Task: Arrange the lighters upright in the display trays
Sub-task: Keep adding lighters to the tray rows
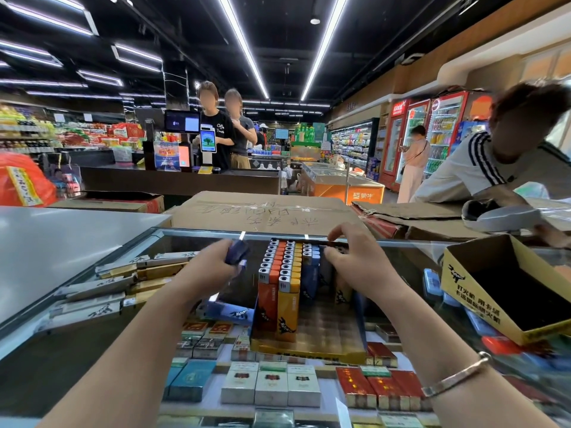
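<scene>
- Two bare hands worked over a glass counter point(411, 257) with cigarette packs showing beneath it.
- The left hand point(213, 267) was curled around a bunch of dark blue lighters point(236, 253), holding them just left of the display tray point(309, 349); motion blur hid how many there were.
- The right hand point(355, 261) reached into the far right part of the tray, its fingers bent over the tops of the blue lighters point(310, 267) standing there; whether it gripped one or only touched them could not be told.
- The tray, yellow with blue side walls, sat on the glass between the two forearms.
- An upright row of orange lighters point(268, 288) stood at the tray's left, with a row of yellow lighters point(289, 291) touching it on the right, then the shorter blue row further back.
- The near right part of the tray floor showed its bare grid.
- A silver bracelet point(454, 378) circled the right wrist.
- An open yellow box point(482, 298) with a dark inside lay on the counter to the right, well apart from the tray.
- Flat cardboard cartons point(262, 211) lay beyond the counter's far edge.
- Long grey and gold cartons point(117, 288) were stacked to the left.
</scene>
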Demonstrator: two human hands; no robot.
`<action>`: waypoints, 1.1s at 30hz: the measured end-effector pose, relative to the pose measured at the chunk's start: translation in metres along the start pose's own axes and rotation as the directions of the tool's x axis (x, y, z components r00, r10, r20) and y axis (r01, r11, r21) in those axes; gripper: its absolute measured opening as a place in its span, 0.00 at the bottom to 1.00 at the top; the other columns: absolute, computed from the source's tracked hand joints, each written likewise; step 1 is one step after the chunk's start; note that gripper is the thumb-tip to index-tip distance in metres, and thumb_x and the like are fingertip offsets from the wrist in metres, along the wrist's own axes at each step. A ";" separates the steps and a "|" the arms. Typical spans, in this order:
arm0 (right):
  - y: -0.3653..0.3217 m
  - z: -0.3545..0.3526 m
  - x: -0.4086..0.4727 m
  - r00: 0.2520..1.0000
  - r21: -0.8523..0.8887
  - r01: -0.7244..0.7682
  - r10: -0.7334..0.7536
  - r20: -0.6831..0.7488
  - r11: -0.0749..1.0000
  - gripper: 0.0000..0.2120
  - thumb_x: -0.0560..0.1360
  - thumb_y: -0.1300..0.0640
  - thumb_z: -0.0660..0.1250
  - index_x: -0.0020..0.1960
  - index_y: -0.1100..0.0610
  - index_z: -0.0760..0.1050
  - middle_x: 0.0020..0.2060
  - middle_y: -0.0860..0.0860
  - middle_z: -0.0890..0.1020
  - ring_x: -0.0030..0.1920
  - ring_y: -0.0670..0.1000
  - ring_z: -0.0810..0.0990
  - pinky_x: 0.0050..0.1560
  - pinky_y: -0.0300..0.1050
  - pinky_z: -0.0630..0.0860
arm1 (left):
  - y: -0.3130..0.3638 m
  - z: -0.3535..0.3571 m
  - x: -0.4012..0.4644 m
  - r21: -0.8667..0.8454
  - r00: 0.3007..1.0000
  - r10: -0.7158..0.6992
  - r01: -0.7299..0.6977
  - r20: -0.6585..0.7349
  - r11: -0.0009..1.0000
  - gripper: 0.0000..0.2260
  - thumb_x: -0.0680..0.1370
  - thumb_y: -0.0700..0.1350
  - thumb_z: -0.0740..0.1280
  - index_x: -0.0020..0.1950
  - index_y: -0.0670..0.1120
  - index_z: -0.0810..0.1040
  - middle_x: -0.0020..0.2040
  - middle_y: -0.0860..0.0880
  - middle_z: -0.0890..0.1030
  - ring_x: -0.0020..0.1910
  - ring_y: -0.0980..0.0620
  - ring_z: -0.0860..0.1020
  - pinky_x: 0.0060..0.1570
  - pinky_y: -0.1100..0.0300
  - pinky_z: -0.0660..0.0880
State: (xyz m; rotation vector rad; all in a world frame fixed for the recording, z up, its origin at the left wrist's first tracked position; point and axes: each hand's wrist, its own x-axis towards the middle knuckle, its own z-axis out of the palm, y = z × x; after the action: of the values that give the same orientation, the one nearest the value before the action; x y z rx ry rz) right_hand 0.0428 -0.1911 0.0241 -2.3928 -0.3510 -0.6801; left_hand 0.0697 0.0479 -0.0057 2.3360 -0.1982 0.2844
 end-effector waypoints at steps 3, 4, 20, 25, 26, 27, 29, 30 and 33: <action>-0.007 -0.004 -0.001 0.993 0.060 0.065 -0.059 -0.099 0.996 0.04 0.75 0.59 0.65 0.50 0.56 0.75 0.51 0.49 0.78 0.55 0.49 0.72 0.52 0.41 0.67 | 0.025 -0.012 -0.006 -0.298 0.963 0.184 -0.237 -0.198 0.925 0.07 0.76 0.38 0.66 0.46 0.50 0.74 0.40 0.48 0.80 0.41 0.53 0.78 0.37 0.64 0.72; -0.010 -0.004 -0.002 0.989 0.091 0.099 -0.087 -0.118 0.991 0.03 0.75 0.59 0.66 0.49 0.55 0.76 0.48 0.48 0.78 0.53 0.47 0.73 0.51 0.36 0.67 | 0.033 -0.015 -0.010 -0.385 0.943 0.223 -0.306 -0.246 0.871 0.07 0.76 0.37 0.66 0.47 0.50 0.74 0.40 0.50 0.81 0.41 0.57 0.79 0.37 0.68 0.74; -0.037 -0.008 -0.011 0.986 0.625 0.146 -0.163 -0.030 0.767 0.13 0.73 0.71 0.65 0.46 0.53 0.73 0.40 0.56 0.81 0.40 0.53 0.82 0.44 0.48 0.81 | 0.066 0.006 -0.028 -0.697 0.930 0.257 -0.367 -0.263 0.616 0.08 0.69 0.52 0.65 0.46 0.53 0.80 0.30 0.55 0.79 0.26 0.62 0.71 0.29 0.66 0.70; -0.023 -0.024 -0.005 0.991 0.773 0.091 0.019 -0.132 0.627 0.14 0.74 0.70 0.64 0.50 0.53 0.78 0.40 0.54 0.78 0.36 0.48 0.78 0.37 0.43 0.80 | 0.059 0.003 -0.025 -0.651 0.920 0.251 -0.390 -0.300 0.651 0.10 0.73 0.52 0.61 0.51 0.52 0.76 0.41 0.54 0.84 0.38 0.60 0.79 0.37 0.69 0.74; -0.021 -0.026 -0.004 0.991 0.792 0.075 0.047 -0.129 0.605 0.13 0.74 0.70 0.64 0.51 0.54 0.78 0.38 0.52 0.77 0.35 0.48 0.78 0.35 0.42 0.79 | 0.059 0.003 -0.025 -0.616 0.914 0.260 -0.402 -0.310 0.677 0.08 0.74 0.51 0.61 0.50 0.51 0.76 0.40 0.53 0.83 0.39 0.60 0.79 0.38 0.70 0.74; -0.019 -0.028 -0.003 0.990 0.806 0.062 0.063 -0.123 0.589 0.13 0.74 0.70 0.64 0.51 0.55 0.78 0.36 0.51 0.77 0.33 0.47 0.77 0.33 0.41 0.78 | 0.059 0.004 -0.025 -0.576 0.908 0.277 -0.414 -0.314 0.705 0.06 0.76 0.48 0.61 0.49 0.51 0.76 0.39 0.52 0.83 0.40 0.61 0.80 0.39 0.70 0.74; -0.016 -0.032 -0.002 0.993 0.811 0.042 0.064 -0.098 0.584 0.11 0.73 0.70 0.65 0.50 0.57 0.78 0.32 0.49 0.77 0.30 0.48 0.75 0.29 0.40 0.75 | 0.058 0.007 -0.023 -0.504 0.906 0.319 -0.421 -0.279 0.754 0.06 0.78 0.41 0.61 0.47 0.51 0.77 0.42 0.53 0.82 0.43 0.61 0.80 0.42 0.71 0.74; -0.014 -0.034 -0.002 0.996 0.807 0.032 0.051 -0.077 0.590 0.10 0.73 0.70 0.65 0.49 0.57 0.78 0.32 0.49 0.77 0.29 0.48 0.74 0.28 0.41 0.74 | 0.057 0.008 -0.023 -0.474 0.909 0.339 -0.417 -0.244 0.776 0.08 0.78 0.39 0.61 0.47 0.51 0.77 0.43 0.53 0.82 0.45 0.61 0.80 0.44 0.71 0.74; -0.010 -0.039 -0.002 1.000 0.793 -0.001 0.002 0.000 0.610 0.10 0.72 0.70 0.66 0.46 0.58 0.79 0.32 0.50 0.79 0.28 0.49 0.73 0.27 0.39 0.73 | 0.053 0.012 -0.025 -0.396 0.922 0.365 -0.384 -0.127 0.834 0.09 0.77 0.38 0.63 0.47 0.52 0.79 0.44 0.51 0.82 0.45 0.56 0.79 0.44 0.68 0.74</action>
State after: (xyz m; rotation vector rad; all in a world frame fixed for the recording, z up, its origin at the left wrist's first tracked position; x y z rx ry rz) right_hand 0.0218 -0.2076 0.0542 -1.5182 -0.5206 -0.3878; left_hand 0.0355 0.0042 0.0157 1.8502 -0.6379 0.4417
